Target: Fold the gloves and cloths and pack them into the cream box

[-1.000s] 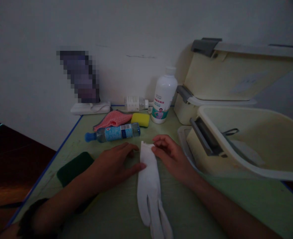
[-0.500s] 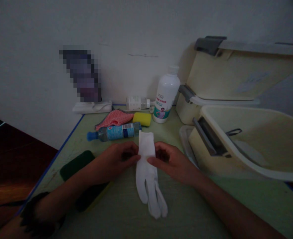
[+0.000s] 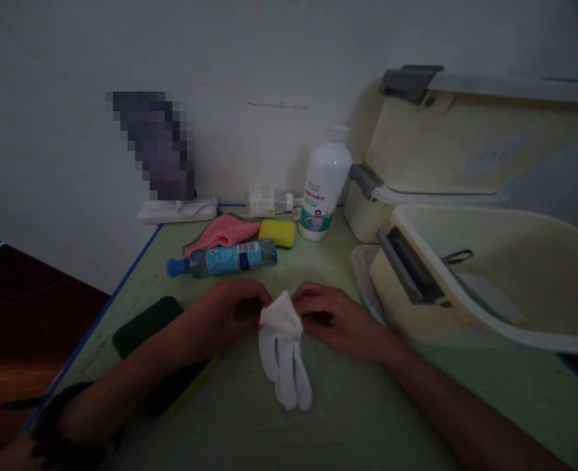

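Note:
A white fabric glove (image 3: pixel 283 356) is held between my two hands, its fingers hanging down toward me. Its cuff end is folded over into a pointed flap. My left hand (image 3: pixel 233 311) pinches the glove's left edge, and my right hand (image 3: pixel 335 317) pinches its right edge. Fingertips of both hands are partly hidden behind the fabric. Under my left forearm lies a dark green scouring pad (image 3: pixel 146 324), partly covered by the arm. Just beyond my left hand, a clear bottle with a blue cap and label (image 3: pixel 233 259) rests on its side.
Behind the bottle are a pink cloth (image 3: pixel 225 230), a yellow sponge (image 3: pixel 276 233) and a small lying bottle (image 3: pixel 265 201). A large white bottle (image 3: pixel 324 186) stands by the wall. Open cream bins (image 3: pixel 407 330) occupy the right. A blurred-out device on a white base (image 3: pixel 178 210) stands back left.
The glove's cuff, upright and flat before, is now folded down toward me. Both hands have stayed at the glove's sides, shifting slightly. The whole view has moved a little.

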Motion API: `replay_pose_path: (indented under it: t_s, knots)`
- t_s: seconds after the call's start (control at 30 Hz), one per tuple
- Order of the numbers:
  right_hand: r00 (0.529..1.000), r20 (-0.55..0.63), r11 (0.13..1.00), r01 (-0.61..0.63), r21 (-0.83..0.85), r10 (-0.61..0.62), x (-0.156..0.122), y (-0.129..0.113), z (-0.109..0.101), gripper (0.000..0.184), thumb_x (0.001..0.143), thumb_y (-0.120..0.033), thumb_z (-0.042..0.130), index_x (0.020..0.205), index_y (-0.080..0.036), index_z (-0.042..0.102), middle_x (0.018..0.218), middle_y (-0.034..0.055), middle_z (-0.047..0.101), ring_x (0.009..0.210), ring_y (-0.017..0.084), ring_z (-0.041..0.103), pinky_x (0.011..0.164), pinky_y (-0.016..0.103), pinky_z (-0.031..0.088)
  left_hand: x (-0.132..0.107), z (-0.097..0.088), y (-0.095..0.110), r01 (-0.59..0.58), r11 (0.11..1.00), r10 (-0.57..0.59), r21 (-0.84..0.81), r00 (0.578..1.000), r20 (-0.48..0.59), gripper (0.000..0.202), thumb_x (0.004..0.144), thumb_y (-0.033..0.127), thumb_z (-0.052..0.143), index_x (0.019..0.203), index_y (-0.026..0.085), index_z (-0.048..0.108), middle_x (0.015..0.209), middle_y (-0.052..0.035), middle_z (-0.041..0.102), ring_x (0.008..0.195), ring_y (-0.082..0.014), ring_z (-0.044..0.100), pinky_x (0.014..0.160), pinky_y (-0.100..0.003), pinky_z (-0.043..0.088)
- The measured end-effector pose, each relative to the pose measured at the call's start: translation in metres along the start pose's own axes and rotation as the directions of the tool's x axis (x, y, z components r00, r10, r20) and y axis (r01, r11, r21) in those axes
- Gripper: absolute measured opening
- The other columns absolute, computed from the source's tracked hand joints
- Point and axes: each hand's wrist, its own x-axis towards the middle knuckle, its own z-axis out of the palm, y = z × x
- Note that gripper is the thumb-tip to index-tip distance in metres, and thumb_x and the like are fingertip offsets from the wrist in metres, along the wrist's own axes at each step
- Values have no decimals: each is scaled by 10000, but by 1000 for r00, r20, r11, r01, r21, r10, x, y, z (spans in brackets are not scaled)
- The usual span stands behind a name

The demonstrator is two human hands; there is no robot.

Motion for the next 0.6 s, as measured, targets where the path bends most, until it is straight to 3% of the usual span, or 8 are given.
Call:
replay_pose_path:
  t_s: [0.17,0.23,0.37,0.6]
  knots:
    - [999,25,999,37,6,-37,1,0,-1,230,817,-74,538,798,-223,713,872,17,540,806,117,562,708,255,446,0,-3,-2,14,990,-2,-139,997,79,57,784,176,552,754,179,600,815,3,650,783,-148,613,729,-269,476]
    - [999,16,1000,29,4,-29,1,-1,-1,229,813,-57,532,853,-212,695,890,20,567,822,121,570,720,259,448,0,-3,-2,0,988,13,-154,996,85,65,791,167,549,754,179,601,830,2,649,808,-147,613,763,-273,474]
    - [1000,-8,998,-24,-55,23,2,-2,-1,243,794,-43,541,978,-170,635,880,24,622,764,118,574,686,246,447,0,-4,-1,-29,996,34,-80,998,58,61,799,161,556,800,176,614,802,4,643,754,-139,601,712,-257,471]
    - [1000,-5,996,-13,-84,13,3,0,-2,319,840,-23,433,978,-205,655,952,37,639,898,135,589,816,295,443,-3,-6,5,-168,986,167,-1,980,104,212,841,119,510,820,205,702,911,-25,594,809,-121,591,754,-229,463]
